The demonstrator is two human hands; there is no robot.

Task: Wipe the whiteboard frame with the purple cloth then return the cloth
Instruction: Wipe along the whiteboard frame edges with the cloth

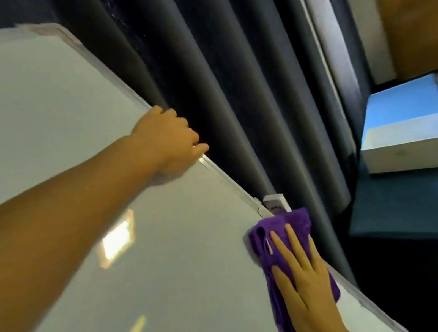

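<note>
The whiteboard [52, 164] fills most of the view, tilted so that its pale frame [233, 186] runs as a diagonal from upper left to lower right, under both hands. Behind that edge, on the far side of both grips, hang dark blue-grey curtains [226, 77] in deep folds. Further out to the right of the cloth hand, well apart from it, a dark teal surface [421, 204] carries a light blue sheet [404, 103] with a white box [405, 146] lying on it. The left arm reaches across the board, and the left hand [167, 142] is hooked over the frame, fingers curled round the far edge and out of sight behind it, thumb lying along the front: a closed grasp on the frame itself. Lower along the same edge, the right hand [303, 276] lies flat with its fingers spread, pressing the purple cloth [271, 244] against the board's edge rather than clenching it; the cloth is bunched beneath the palm and shows above the fingertips and along the thumb side. Just beyond the cloth's upper end, touching or almost touching it, a small white fitting [276, 204] sticks out from the frame; its dark marking is too blurred to read.
</note>
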